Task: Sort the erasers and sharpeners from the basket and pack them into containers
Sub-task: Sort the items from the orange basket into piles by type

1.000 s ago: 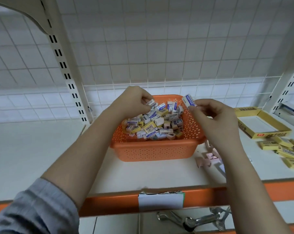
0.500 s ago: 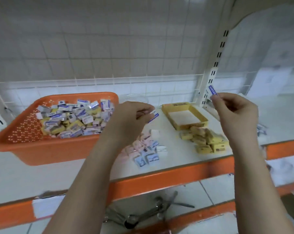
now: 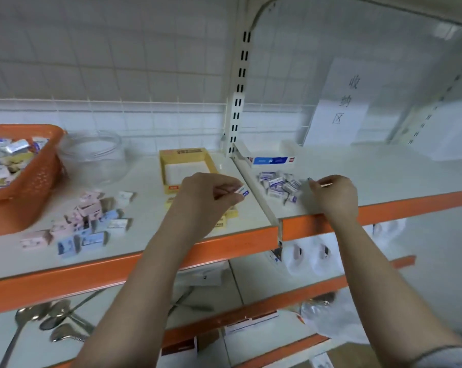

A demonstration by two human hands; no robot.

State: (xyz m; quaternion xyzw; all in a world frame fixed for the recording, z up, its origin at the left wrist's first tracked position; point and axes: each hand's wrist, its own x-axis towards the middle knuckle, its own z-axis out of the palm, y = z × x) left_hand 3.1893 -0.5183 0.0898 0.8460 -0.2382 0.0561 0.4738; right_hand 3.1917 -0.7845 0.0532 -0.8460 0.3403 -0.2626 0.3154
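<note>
**Two hands over the shelf divider, one holding an eraser**

The cream metal divider rail that splits the white shelf with the orange front edge serves as the landmark. Just left of the rail, the person's left hand pinches a small white eraser with a blue wrapper between thumb and fingertips, held above the shelf. Just right of the rail lies a loose pile of blue-and-white wrapped erasers, and beside it the right hand hovers with fingers curled; a thin sliver shows at its fingertips, but I cannot tell whether it holds anything. Behind the pile, against the rail, stands a white box with a blue label. Left of the rail sits an open yellow cardboard tray, then a clear plastic jar, and farthest left the orange perforated plastic basket heaped with mixed small packets. In front of the basket lies a cluster of pink and pale blue boxed pieces.
</note>
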